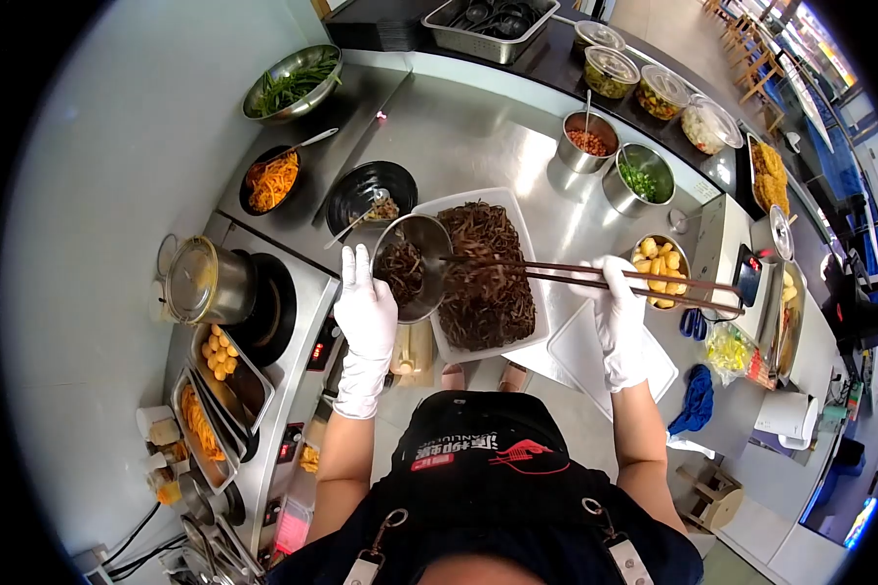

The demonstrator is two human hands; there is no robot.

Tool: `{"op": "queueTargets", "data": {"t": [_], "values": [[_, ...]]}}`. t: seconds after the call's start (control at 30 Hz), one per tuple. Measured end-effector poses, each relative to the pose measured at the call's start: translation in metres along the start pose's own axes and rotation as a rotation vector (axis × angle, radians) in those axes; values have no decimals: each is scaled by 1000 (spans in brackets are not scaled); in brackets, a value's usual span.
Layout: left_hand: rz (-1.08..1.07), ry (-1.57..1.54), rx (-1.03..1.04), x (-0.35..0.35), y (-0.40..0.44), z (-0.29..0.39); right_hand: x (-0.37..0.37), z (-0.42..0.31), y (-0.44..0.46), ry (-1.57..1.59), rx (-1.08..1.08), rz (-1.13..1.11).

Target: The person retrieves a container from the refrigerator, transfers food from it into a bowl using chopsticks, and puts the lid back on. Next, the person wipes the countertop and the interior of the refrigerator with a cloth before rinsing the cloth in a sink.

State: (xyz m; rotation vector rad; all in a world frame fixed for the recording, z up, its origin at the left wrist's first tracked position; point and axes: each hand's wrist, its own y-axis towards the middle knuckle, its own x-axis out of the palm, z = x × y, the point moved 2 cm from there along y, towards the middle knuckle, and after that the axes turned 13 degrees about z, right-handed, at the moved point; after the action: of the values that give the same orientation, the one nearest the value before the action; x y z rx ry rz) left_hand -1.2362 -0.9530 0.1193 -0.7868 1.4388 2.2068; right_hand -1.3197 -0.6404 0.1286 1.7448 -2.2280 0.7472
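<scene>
My left hand [366, 310], in a white glove, holds a round metal bowl [429, 234] by its near-left side, fingers stretched along it. The bowl is tilted and has dark brown shredded strips [398, 273] in it. It overlaps the left edge of a white rectangular tub [540, 292] heaped with the same dark strips. My gloved right hand [610, 307] is closed on a pair of long brown chopsticks [546, 271]. Their tips reach over the tub to the bowl's rim; some strips near them look blurred.
A black bowl [337, 210] with a spoon stands behind the metal bowl. Metal pots of chopped red food [587, 141] and green onion [644, 183] stand at back right, potato-like pieces [661, 265] nearer. A white lid [644, 375] lies right; a lidded pot [205, 283] stands left.
</scene>
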Motion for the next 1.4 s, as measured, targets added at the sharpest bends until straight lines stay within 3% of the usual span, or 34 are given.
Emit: {"op": "queueTargets", "data": {"t": [0.17,0.2,0.27,0.37,0.53,0.7,0.8,0.83,0.97,1.1,1.23,1.33,1.4], "values": [[12,-101,-36,-3,-2,-10,83,10,-14,-230,-47,-289],[14,-129,-49,-4,-3,-12,100,17,-17,-414,-269,-377],[-32,-237,-189,-5,-7,-20,128,48,-26,-325,-204,-535],[-39,-273,-266,0,-15,-40,146,37,-37,-443,-278,-631],[-93,-264,-393,-7,-21,-41,109,-33,-39,-534,-498,-525],[-96,-263,-424,-4,-26,-48,29,-33,-30,-664,-362,-384],[-100,-254,-440,-3,-28,-48,19,-21,-48,-865,-449,-463],[-89,-261,-424,0,-31,-52,5,1,-45,-774,-421,-516],[-211,-298,-536,-10,-25,-45,-3,39,-44,-925,-792,-810],[-177,-317,-487,-9,-26,-45,6,24,-35,-1104,-761,-837],[-215,-270,-489,-17,-21,-36,5,33,-37,-1140,-891,-1017],[-232,-243,-535,-17,-23,-37,-11,52,-30,-1022,-872,-898],[-227,-255,-536,-19,-22,-36,-24,50,-26,-885,-644,-559]]}}
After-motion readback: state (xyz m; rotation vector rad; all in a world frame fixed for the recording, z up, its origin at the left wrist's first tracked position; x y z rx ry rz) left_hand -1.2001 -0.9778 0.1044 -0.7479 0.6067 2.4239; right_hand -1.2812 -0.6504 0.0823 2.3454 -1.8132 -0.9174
